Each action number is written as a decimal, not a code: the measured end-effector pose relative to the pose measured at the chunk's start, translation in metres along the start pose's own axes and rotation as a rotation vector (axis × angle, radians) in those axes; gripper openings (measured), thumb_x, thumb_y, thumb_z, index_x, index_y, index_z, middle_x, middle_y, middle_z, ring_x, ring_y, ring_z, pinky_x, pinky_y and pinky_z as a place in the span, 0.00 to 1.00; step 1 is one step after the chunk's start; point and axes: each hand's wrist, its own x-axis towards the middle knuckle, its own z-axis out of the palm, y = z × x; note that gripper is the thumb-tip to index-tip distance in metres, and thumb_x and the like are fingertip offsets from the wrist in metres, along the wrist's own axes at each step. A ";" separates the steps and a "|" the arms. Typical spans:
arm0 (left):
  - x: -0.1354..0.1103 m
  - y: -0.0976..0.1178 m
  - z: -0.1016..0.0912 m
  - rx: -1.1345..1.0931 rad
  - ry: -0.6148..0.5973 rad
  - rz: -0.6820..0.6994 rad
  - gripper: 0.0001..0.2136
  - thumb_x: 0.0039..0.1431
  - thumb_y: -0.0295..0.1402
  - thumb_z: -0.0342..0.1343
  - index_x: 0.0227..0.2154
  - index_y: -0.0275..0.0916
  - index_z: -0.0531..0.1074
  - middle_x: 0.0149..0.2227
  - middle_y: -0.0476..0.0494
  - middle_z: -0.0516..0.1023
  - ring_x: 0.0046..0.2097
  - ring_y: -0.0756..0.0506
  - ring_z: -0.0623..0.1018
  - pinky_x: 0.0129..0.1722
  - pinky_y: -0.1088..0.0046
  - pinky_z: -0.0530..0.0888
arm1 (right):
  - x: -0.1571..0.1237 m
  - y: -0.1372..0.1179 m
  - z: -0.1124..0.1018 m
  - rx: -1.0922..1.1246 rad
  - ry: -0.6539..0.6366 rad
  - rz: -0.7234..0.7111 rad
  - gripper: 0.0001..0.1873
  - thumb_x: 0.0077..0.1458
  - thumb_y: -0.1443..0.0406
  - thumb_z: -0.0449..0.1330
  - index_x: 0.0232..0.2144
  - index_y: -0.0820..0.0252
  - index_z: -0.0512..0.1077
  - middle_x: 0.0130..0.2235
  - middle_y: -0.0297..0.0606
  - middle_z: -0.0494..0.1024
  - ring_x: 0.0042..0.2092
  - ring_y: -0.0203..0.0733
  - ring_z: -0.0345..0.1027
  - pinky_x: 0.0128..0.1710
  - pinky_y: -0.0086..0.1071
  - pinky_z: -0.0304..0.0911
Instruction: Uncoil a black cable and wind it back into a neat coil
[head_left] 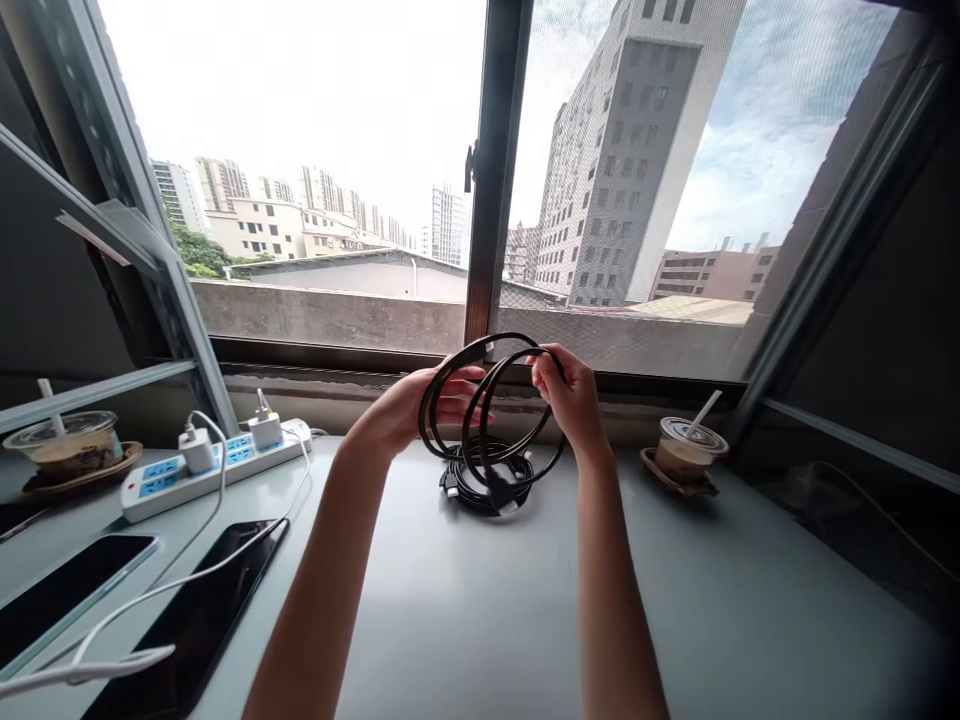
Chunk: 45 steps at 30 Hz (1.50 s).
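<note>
Both of my hands hold up loops of a black cable (480, 400) above a grey table (465, 610), close to the window. My left hand (427, 405) is closed on the left side of the loops, with fingers passing through them. My right hand (574, 395) pinches the top right of the loops. The rest of the cable lies as a coiled bundle (487, 480) on the table just below, with a plug end visible.
A white power strip (202, 465) with chargers sits at left, its white cables running over two dark phones (191, 620) (64, 590). Lidded drink cups stand at far left (71, 445) and at right (686, 450). A window frame post (499, 170) rises behind.
</note>
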 end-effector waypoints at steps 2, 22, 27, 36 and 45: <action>-0.004 0.000 0.006 0.018 -0.112 -0.052 0.21 0.63 0.43 0.42 0.35 0.30 0.73 0.26 0.39 0.77 0.27 0.43 0.78 0.32 0.67 0.76 | -0.001 -0.005 0.001 -0.118 0.037 -0.016 0.16 0.55 0.53 0.54 0.30 0.60 0.71 0.21 0.28 0.64 0.23 0.30 0.55 0.24 0.26 0.52; 0.002 -0.016 0.027 -0.118 -0.266 0.026 0.13 0.62 0.31 0.45 0.23 0.34 0.65 0.14 0.57 0.48 0.14 0.58 0.50 0.11 0.86 0.50 | -0.005 -0.028 -0.013 -0.247 0.042 -0.089 0.12 0.52 0.56 0.60 0.36 0.55 0.74 0.35 0.35 0.75 0.34 0.36 0.66 0.31 0.29 0.61; -0.001 -0.017 0.029 -0.047 -0.261 -0.002 0.10 0.60 0.35 0.51 0.31 0.32 0.70 0.15 0.58 0.51 0.14 0.58 0.51 0.11 0.86 0.51 | -0.006 -0.025 -0.012 -0.296 0.027 -0.092 0.11 0.54 0.57 0.57 0.36 0.55 0.73 0.35 0.35 0.75 0.36 0.38 0.68 0.32 0.31 0.62; 0.001 -0.019 0.032 0.206 0.073 0.140 0.27 0.53 0.58 0.46 0.21 0.36 0.66 0.13 0.56 0.52 0.13 0.58 0.53 0.12 0.82 0.48 | -0.006 -0.030 0.005 -0.401 0.077 -0.157 0.11 0.56 0.57 0.56 0.36 0.55 0.73 0.33 0.34 0.74 0.28 0.34 0.62 0.27 0.28 0.58; 0.004 -0.022 0.024 0.457 0.327 0.441 0.28 0.59 0.50 0.46 0.10 0.37 0.63 0.09 0.51 0.56 0.11 0.55 0.57 0.11 0.78 0.51 | -0.009 -0.040 0.009 -0.347 -0.072 -0.060 0.13 0.58 0.59 0.54 0.42 0.52 0.74 0.34 0.34 0.77 0.30 0.36 0.68 0.27 0.27 0.55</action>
